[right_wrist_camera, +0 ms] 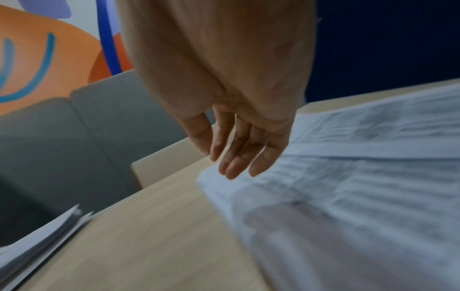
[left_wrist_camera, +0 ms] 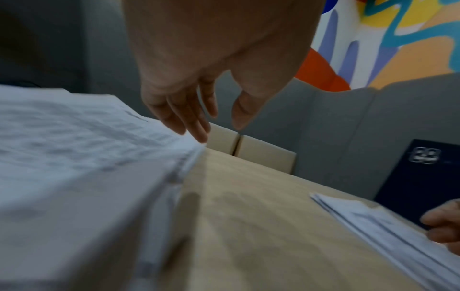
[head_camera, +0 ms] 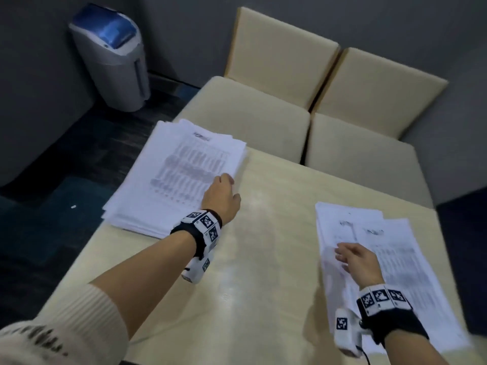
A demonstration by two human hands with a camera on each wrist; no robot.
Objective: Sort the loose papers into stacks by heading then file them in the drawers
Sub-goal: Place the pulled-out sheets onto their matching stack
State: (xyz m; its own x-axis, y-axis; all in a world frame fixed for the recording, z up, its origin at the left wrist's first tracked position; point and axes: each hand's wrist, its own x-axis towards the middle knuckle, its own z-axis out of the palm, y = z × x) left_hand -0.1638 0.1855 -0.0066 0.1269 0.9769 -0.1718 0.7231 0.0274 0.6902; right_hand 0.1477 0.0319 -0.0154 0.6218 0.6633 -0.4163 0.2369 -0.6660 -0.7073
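A thick, uneven stack of printed papers lies at the table's far left corner, partly overhanging the edge. My left hand hovers over its right edge with fingers straight and relaxed, holding nothing; the left wrist view shows the left hand just above the stack. A thinner spread of printed sheets lies at the right side of the table. My right hand is open above its left part; in the right wrist view its extended fingers point down at the sheets.
The light wooden table has bare surface between the two piles. Cream cushioned seats stand beyond the far edge. A grey bin with a blue lid stands on the dark floor at far left. Grey padded wall panels surround the area.
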